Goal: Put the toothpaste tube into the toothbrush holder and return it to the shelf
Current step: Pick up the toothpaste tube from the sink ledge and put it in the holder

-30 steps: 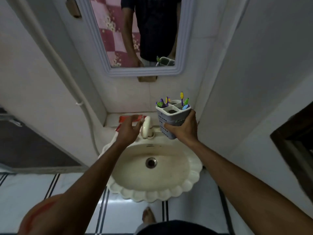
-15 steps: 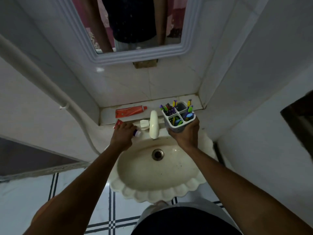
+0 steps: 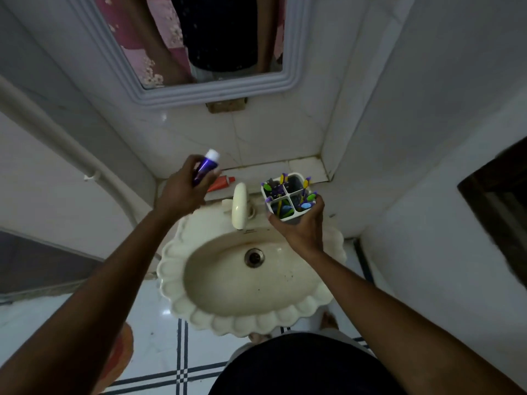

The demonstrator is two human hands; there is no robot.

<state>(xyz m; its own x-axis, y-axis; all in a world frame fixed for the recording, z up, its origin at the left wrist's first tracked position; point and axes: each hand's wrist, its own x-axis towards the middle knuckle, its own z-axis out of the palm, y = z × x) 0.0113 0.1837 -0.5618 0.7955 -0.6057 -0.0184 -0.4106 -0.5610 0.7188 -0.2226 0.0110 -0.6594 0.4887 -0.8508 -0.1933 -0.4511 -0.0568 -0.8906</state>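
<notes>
My left hand [image 3: 182, 192] grips a purple toothpaste tube [image 3: 206, 166] with a white cap, raised above the left side of the sink, cap pointing up. My right hand [image 3: 302, 226] holds a white four-compartment toothbrush holder [image 3: 296, 182] with several colourful toothbrushes, above the sink's back right rim. The tube is well left of the holder and apart from it. A tiled shelf [image 3: 305, 166] runs along the wall behind the sink.
A red-orange tube [image 3: 221, 183] lies on the shelf behind my left hand. A cream tap [image 3: 239, 205] stands between my hands over the scalloped sink [image 3: 176, 280]. A framed mirror [image 3: 291, 81] hangs above. Walls close in on both sides.
My left hand has lifted the purple tube from the sink's rim up and away. The holder in my right hand has stayed near the tap, slightly lower in view.
</notes>
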